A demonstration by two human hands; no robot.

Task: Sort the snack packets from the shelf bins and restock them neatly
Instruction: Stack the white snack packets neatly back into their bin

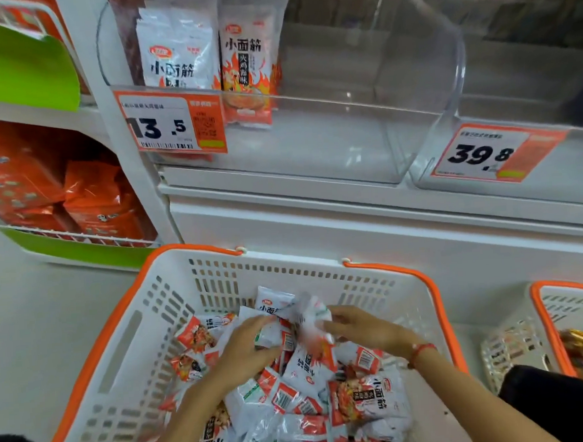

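- Down in the white basket with orange rim (119, 334), both forearms are reached in from the near edge, converging over a heap of white-and-red snack packets (328, 396).
- The left hand (247, 350) is held palm down with fingers curled round the edge of a packet (273, 334) at the far middle of the heap.
- The right hand (361, 329) is angled leftward, and a blurred packet (311, 317) is pinched at its fingertips; a red cord bracelet (422, 351) is worn at that wrist.
- Farther off, a few packets (211, 55) are stood upright at the left end of the clear shelf bin (412, 94), above an orange price tag (171, 122).
- A second basket (541, 315) is seen at the right edge.
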